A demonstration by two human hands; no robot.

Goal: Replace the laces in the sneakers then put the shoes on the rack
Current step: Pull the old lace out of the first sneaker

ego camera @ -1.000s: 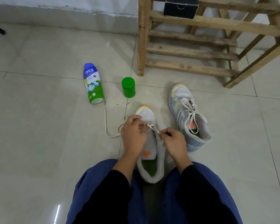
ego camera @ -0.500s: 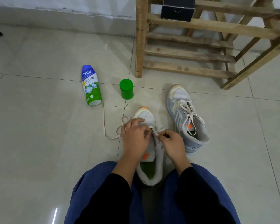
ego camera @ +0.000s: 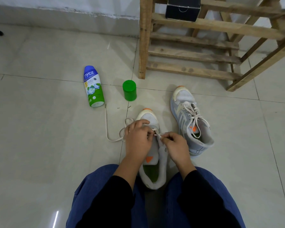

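Observation:
A grey sneaker with an orange toe tip stands on the floor between my knees, its tongue flat and its upper eyelets bare. My left hand and my right hand meet over its front eyelets, each pinching the cream lace there. The lace's loose end trails left across the tiles toward the powder bottle. The second sneaker, fully laced, lies to the right. The wooden rack stands behind the shoes.
A blue and green powder bottle lies on the tiles at the left, with a green jar beside it. A black box sits on the rack's upper shelf. My blue-trousered knees fill the bottom of the view. A wall runs along the back.
My two hands have drawn closer together over the front eyelets, and the lace's slack at the left has shifted a little. Both shoes lie where they were.

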